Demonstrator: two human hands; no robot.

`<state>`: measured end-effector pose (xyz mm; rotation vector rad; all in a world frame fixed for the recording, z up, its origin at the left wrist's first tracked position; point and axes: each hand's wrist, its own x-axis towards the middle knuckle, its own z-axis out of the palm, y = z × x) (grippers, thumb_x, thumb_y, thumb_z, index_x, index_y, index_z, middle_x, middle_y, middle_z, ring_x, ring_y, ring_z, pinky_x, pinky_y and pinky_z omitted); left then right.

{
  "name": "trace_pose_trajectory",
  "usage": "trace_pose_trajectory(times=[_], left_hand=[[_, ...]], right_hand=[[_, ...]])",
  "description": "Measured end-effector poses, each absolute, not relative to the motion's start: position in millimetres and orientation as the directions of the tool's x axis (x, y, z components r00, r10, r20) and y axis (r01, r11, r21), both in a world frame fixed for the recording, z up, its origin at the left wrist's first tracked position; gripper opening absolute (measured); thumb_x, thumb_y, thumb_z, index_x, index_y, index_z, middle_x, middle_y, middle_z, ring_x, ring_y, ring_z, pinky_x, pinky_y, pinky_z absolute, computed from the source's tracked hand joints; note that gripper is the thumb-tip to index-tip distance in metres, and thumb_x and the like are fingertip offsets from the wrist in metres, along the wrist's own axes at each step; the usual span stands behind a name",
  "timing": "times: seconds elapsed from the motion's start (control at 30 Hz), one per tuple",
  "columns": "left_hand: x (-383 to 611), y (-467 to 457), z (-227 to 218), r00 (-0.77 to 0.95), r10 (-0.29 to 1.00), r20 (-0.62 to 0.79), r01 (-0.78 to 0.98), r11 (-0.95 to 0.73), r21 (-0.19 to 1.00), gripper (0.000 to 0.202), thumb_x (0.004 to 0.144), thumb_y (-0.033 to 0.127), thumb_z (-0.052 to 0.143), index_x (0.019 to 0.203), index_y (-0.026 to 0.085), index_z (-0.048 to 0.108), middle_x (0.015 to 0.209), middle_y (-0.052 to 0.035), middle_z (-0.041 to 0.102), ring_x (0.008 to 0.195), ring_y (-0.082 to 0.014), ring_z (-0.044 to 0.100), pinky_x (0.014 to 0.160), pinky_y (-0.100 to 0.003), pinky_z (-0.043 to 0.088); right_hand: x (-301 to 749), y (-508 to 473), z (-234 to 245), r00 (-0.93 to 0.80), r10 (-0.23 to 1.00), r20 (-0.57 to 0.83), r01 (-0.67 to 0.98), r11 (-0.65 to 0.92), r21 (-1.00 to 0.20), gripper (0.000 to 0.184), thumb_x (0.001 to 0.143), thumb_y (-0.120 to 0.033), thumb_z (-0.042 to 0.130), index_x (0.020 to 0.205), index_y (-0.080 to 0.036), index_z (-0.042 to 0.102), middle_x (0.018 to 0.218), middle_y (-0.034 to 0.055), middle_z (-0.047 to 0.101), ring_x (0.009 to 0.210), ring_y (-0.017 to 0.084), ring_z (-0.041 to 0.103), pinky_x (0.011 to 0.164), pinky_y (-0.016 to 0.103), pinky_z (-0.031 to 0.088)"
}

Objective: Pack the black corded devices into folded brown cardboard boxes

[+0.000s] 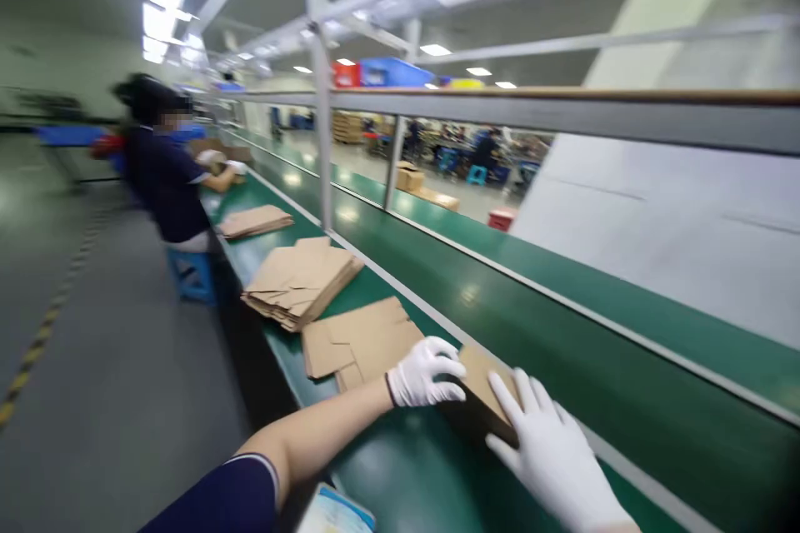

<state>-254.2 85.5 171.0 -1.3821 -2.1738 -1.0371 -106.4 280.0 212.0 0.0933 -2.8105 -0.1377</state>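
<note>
A small brown cardboard box [486, 376] sits on the green work surface between my two white-gloved hands. My left hand [428, 372] is curled against its left end, thumb and fingers at the edge. On the other side, my right hand [547, 441] grips the box, with its fingers over the top and its thumb on the near side. The near face of the box is dark in shadow. Just beyond my left hand lies a flat cardboard blank [366, 337]. Farther along is a thick stack of folded cardboard [300, 275].
Another flat cardboard pile [255, 221] lies farther down the bench. A co-worker [166, 166] sits there on a blue stool [191, 275], gloved hands at a carton. A metal post [322, 100] rises behind the stacks. A white-and-blue item [337, 510] is at the near edge.
</note>
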Motion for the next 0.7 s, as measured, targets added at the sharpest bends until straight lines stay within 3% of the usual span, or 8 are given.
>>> trace_pose_trajectory(times=[0.03,0.13,0.23,0.3,0.37,0.47,0.57,0.7], left_hand=[[-266,85,176,-0.582,0.673,0.456,0.805,0.399,0.440,0.043,0.072,0.060,0.067,0.101,0.028,0.069,0.116,-0.0071,0.062,0.114,-0.0221,0.055,0.100,-0.033,0.043],[-314,73,189,-0.803,0.522,0.287,0.594,0.659,0.462,0.069,0.068,0.068,0.064,0.121,0.024,0.059,0.137,-0.0136,0.048,0.130,-0.0335,0.041,0.108,-0.050,0.033],[-352,56,190,-0.909,0.383,0.164,0.414,0.783,0.465,0.105,0.048,0.074,0.071,0.132,0.015,0.048,0.141,-0.0246,0.041,0.132,-0.0474,0.033,0.105,-0.067,0.023],[-364,49,186,-0.941,0.330,0.081,0.329,0.824,0.462,0.109,0.045,0.074,0.071,0.132,0.012,0.047,0.133,-0.0262,0.048,0.125,-0.0479,0.042,0.100,-0.066,0.030],[-368,46,183,-0.954,0.296,0.036,0.280,0.844,0.458,0.098,0.051,0.071,0.069,0.127,0.013,0.049,0.121,-0.0226,0.057,0.113,-0.0426,0.054,0.092,-0.059,0.041],[-366,48,192,-0.959,0.277,0.054,0.271,0.851,0.450,0.082,0.058,0.060,0.070,0.121,0.012,0.050,0.109,-0.0199,0.062,0.102,-0.0381,0.060,0.084,-0.051,0.047],[-362,48,220,-0.942,0.286,0.174,0.335,0.825,0.455,0.075,0.065,0.056,0.068,0.123,0.011,0.048,0.111,-0.0201,0.061,0.105,-0.0374,0.059,0.088,-0.049,0.046],[-349,50,269,-0.884,0.274,0.379,0.443,0.748,0.494,0.067,0.074,0.063,0.059,0.121,0.015,0.048,0.118,-0.0164,0.059,0.109,-0.0339,0.057,0.092,-0.044,0.044]], right_hand=[[-119,286,207,-0.949,-0.041,0.313,-0.025,0.998,0.056,0.068,0.073,-0.050,0.058,0.136,-0.028,0.048,0.141,0.0152,0.042,0.125,0.040,0.042,0.088,0.051,0.047],[-169,304,206,-0.969,0.036,0.245,0.028,0.999,-0.034,0.071,0.071,-0.054,0.053,0.138,-0.031,0.046,0.132,0.0107,0.050,0.108,0.036,0.055,0.074,0.045,0.053],[-209,325,212,-0.961,0.049,0.274,0.061,0.997,0.037,0.070,0.071,-0.049,0.050,0.138,-0.027,0.045,0.130,0.0115,0.051,0.109,0.036,0.054,0.072,0.045,0.052],[-227,347,210,-0.947,0.032,0.320,0.076,0.989,0.128,0.070,0.071,-0.045,0.048,0.138,-0.025,0.044,0.131,0.0136,0.048,0.113,0.038,0.050,0.075,0.048,0.051],[-242,375,203,-0.938,0.055,0.343,0.112,0.982,0.150,0.070,0.072,-0.044,0.046,0.139,-0.023,0.044,0.134,0.0149,0.045,0.117,0.038,0.046,0.079,0.050,0.049],[-261,411,198,-0.917,0.187,0.353,0.212,0.977,0.034,0.071,0.074,-0.050,0.041,0.139,-0.021,0.044,0.139,0.0159,0.041,0.124,0.039,0.040,0.086,0.052,0.047],[-274,420,208,-0.915,0.283,0.289,0.257,0.958,-0.125,0.071,0.072,-0.050,0.040,0.134,-0.016,0.049,0.137,0.0187,0.044,0.130,0.040,0.037,0.092,0.055,0.044],[-276,369,226,-0.933,0.249,0.259,0.098,0.871,-0.482,0.073,0.073,-0.058,0.042,0.131,-0.014,0.052,0.136,0.0231,0.046,0.134,0.044,0.030,0.097,0.064,0.037]])
